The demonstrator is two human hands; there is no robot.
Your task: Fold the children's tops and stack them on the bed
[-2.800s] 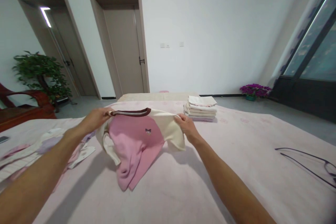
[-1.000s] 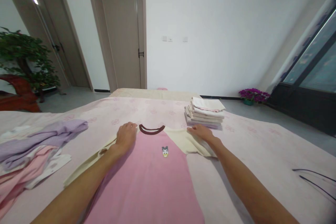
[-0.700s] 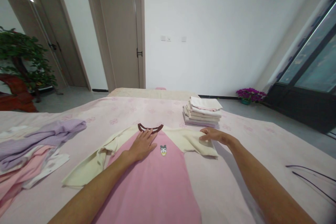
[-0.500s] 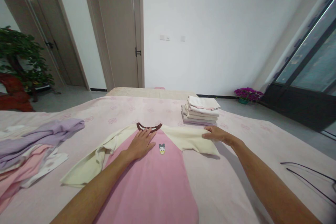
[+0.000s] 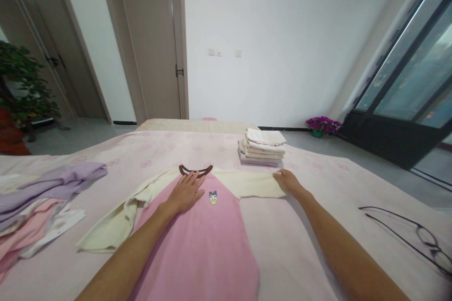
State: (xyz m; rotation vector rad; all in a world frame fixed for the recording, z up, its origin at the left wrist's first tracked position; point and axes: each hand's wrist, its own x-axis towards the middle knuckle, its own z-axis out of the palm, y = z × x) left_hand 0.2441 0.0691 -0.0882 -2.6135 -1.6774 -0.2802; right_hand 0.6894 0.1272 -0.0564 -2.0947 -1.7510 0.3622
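Observation:
A pink shirt [image 5: 197, 244] with cream sleeves, a brown collar and a small duck-face patch lies spread on the pale pink bed cover. My left hand [image 5: 186, 193] rests flat on its chest just below the collar, fingers stretched out. At the end of the right-side sleeve [image 5: 257, 184], my right hand [image 5: 287, 182] pinches the cuff, and that sleeve is straight out sideways. The left-side sleeve [image 5: 109, 228] slants down toward me with creases near the shoulder, partly behind my left forearm.
Behind the right-side sleeve stands a stack of folded clothes [image 5: 263, 148]. Loose purple, pink and white clothes [image 5: 45, 202] lie heaped at the left. Eyeglasses [image 5: 422, 233] rest on the bed cover [image 5: 318, 197] at the right.
My right hand has drawn the sleeve outward; its hanging, slanted end is now straight and level. My left hand stays on the chest. The view has turned slightly right, showing more of the eyeglasses.

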